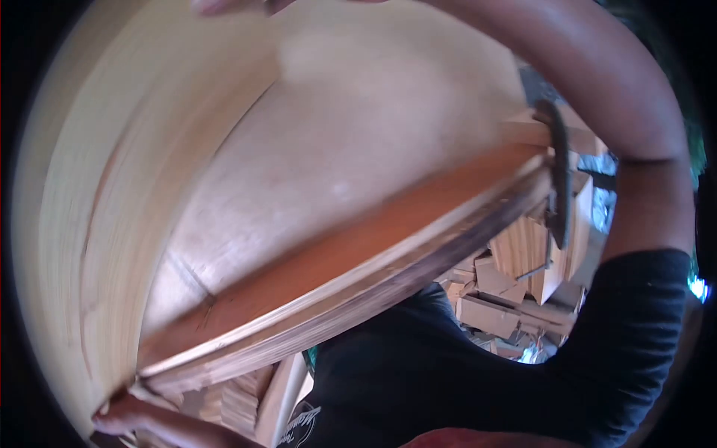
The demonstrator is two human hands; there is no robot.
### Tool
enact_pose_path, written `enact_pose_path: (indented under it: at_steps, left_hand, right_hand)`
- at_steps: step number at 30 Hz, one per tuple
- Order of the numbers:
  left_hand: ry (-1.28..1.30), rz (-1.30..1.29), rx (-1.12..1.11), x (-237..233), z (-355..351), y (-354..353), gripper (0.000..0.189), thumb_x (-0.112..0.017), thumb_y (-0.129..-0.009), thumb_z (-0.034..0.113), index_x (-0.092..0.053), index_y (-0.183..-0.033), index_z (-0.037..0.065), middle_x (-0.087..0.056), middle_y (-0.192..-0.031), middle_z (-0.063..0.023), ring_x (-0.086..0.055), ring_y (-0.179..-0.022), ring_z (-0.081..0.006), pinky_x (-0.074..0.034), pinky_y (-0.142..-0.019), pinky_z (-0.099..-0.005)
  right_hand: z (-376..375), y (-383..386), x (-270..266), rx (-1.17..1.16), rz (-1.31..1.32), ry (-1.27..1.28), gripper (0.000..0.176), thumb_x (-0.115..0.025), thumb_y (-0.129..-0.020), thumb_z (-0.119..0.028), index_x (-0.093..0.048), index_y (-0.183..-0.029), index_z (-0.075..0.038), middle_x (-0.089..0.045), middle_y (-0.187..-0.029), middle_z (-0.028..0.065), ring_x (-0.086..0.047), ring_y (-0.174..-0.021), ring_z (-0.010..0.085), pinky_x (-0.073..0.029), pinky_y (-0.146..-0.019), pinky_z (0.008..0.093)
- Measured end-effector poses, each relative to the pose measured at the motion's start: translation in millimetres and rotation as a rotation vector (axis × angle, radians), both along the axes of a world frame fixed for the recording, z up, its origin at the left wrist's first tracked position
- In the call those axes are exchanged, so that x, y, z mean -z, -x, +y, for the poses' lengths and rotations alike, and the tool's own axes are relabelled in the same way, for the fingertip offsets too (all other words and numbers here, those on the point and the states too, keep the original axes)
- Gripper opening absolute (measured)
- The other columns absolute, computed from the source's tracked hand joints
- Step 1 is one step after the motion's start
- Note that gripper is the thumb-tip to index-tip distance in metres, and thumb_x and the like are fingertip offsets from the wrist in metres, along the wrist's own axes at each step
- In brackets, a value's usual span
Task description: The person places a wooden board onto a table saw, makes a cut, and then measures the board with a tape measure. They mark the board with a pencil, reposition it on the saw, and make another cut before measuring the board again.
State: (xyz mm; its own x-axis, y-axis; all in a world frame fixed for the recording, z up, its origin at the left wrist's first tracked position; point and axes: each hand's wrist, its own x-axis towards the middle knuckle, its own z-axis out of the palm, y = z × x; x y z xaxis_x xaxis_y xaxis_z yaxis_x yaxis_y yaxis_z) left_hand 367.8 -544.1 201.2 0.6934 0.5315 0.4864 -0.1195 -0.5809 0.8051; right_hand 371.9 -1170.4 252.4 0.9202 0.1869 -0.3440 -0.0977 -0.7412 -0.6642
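A long, pale wooden board (112, 209) with a dark streak along its grain fills the left side of the view, blurred. At its near end, my left hand (123, 416) is closed around the corner, close to the front edge of the workbench (299, 280). My right arm arches over the bench from the right. Only some fingers of my right hand (216, 6) show at the top border, closed on the board's far part; the rest is cut off. Part of the pale bench top (328, 157) lies beside the board.
A dark metal clamp (559, 179) sits at the bench's right end and sticks out past the edge. Below it, wooden blocks (523, 257) and offcuts (485, 315) are heaped on the floor. More wood pieces (243, 403) lie under the near left side of the bench.
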Motion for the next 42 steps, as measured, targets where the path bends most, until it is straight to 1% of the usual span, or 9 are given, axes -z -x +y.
enact_pose_path:
  at_steps: [3,7,13,26,29,33,36,39,42]
  left_hand:
    - [-1.533,0.093,-0.345,0,66,-6,0.039,-0.079,-0.068,0.023,-0.059,-0.094,0.002,-0.062,-0.1,-0.0183,-0.062,-0.093,-0.0377,-0.051,-0.081,-0.0457]
    - [-1.3,-0.081,-0.21,1,121,-33,0.037,-0.078,-0.071,0.024,-0.059,-0.094,0.001,-0.061,-0.098,-0.0177,-0.061,-0.092,-0.0387,-0.051,-0.08,-0.0461]
    - [0.055,-0.256,0.353,-18,-125,1,0.041,-0.057,-0.094,0.041,-0.056,-0.123,0.012,-0.058,-0.116,-0.0053,-0.052,-0.111,-0.022,-0.042,-0.098,-0.0459]
    - [-0.011,0.1,0.231,-9,-144,-11,0.051,-0.046,-0.092,0.037,-0.058,-0.115,-0.007,-0.061,-0.116,-0.0207,-0.062,-0.106,-0.0392,-0.055,-0.084,-0.0578]
    - [0.32,0.18,0.23,-18,-171,-4,0.057,-0.049,-0.089,0.041,-0.055,-0.123,-0.005,-0.059,-0.122,-0.0244,-0.061,-0.108,-0.0397,-0.057,-0.083,-0.0531]
    - [-0.995,0.178,0.09,9,-89,-12,0.042,-0.036,-0.102,0.03,-0.055,-0.118,-0.003,-0.059,-0.116,-0.0222,-0.057,-0.108,-0.0346,-0.046,-0.094,-0.0453]
    - [-1.234,0.098,0.166,106,-25,-55,0.047,-0.034,-0.104,0.029,-0.048,-0.136,-0.004,-0.051,-0.134,-0.0279,-0.048,-0.125,-0.0401,-0.034,-0.109,-0.0462]
    - [-0.346,0.679,0.42,84,-145,-28,0.078,-0.036,-0.102,0.052,-0.024,-0.148,-0.01,-0.037,-0.148,-0.0323,-0.033,-0.141,-0.0403,-0.025,-0.117,-0.0416]
    - [-0.185,0.666,0.64,65,-187,-6,0.061,-0.053,-0.097,0.044,-0.045,-0.133,-0.005,-0.057,-0.127,-0.0309,-0.056,-0.12,-0.0408,-0.043,-0.102,-0.0438]
  right_hand:
    - [-6,-11,45,-0.033,-0.253,-0.198,0.054,-0.069,-0.09,-0.042,-0.063,-0.118,0.004,-0.068,-0.098,0.0177,-0.064,-0.08,0.0241,-0.053,-0.068,0.0387]
    - [-23,39,17,-0.041,-0.62,-0.255,0.052,-0.068,-0.092,-0.038,-0.061,-0.122,0.003,-0.068,-0.095,0.018,-0.062,-0.071,0.0246,-0.051,-0.06,0.0389]
    - [-45,53,16,0.002,-0.571,-0.222,0.051,-0.066,-0.092,-0.04,-0.06,-0.124,0.0,-0.067,-0.096,0.0144,-0.061,-0.074,0.0217,-0.05,-0.062,0.0365]
    - [-118,78,48,0.145,-0.244,-0.197,0.053,-0.062,-0.093,-0.046,-0.06,-0.128,-0.006,-0.067,-0.102,0.0055,-0.059,-0.086,0.0139,-0.048,-0.071,0.0311]
    - [-118,82,48,0.157,-0.157,-0.168,0.053,-0.062,-0.094,-0.048,-0.06,-0.129,-0.008,-0.067,-0.104,0.0034,-0.059,-0.089,0.0121,-0.048,-0.073,0.0298]
    - [-120,97,26,0.191,-0.061,-0.18,0.057,-0.065,-0.09,-0.047,-0.058,-0.131,-0.007,-0.068,-0.108,0.0067,-0.06,-0.086,0.0136,-0.051,-0.067,0.0308]
    - [-118,112,31,0.349,0.135,-0.266,0.06,-0.064,-0.093,-0.046,-0.048,-0.14,-0.011,-0.065,-0.111,0.0024,-0.057,-0.088,0.0102,-0.049,-0.068,0.0273]
    - [-124,128,51,0.396,0.264,-0.252,0.059,-0.062,-0.095,-0.044,-0.046,-0.141,-0.011,-0.064,-0.119,0.0031,-0.06,-0.097,0.0136,-0.05,-0.075,0.0307]
    - [-132,137,75,0.486,0.574,-0.249,0.057,-0.062,-0.096,-0.041,-0.045,-0.141,-0.01,-0.063,-0.123,0.0074,-0.063,-0.104,0.0187,-0.054,-0.083,0.0383]
